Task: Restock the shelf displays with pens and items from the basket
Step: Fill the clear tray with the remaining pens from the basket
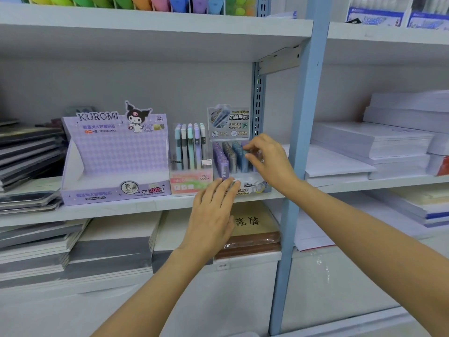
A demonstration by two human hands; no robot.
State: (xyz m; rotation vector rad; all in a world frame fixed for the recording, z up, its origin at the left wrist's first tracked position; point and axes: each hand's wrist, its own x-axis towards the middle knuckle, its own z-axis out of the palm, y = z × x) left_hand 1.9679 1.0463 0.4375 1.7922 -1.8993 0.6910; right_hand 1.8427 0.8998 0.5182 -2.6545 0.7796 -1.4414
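Shelf displays line the middle shelf [145, 207]: the big empty purple Kuromi box [114, 154] at left, the Fruit Soda pen stand [190, 181] just beside it, then the lead-tube display [228, 122] by the upright. Your left hand [213, 215] lies flat, fingers straight, touching that display's front. Your right hand [269, 161] pinches a blue tube [243, 164] in its right rows.

Stationery shop interior. White shelves [145, 207] on slotted metal uprights [258, 103] carry printed retail display boxes [116, 154], one labelled KUROMI and marked 2B 0.5 mm, with stacked notebooks [29, 152] to the left and white paper stacks [369, 139] to the right. Coloured pen-like stock [145, 2] lines the top shelf [155, 20].
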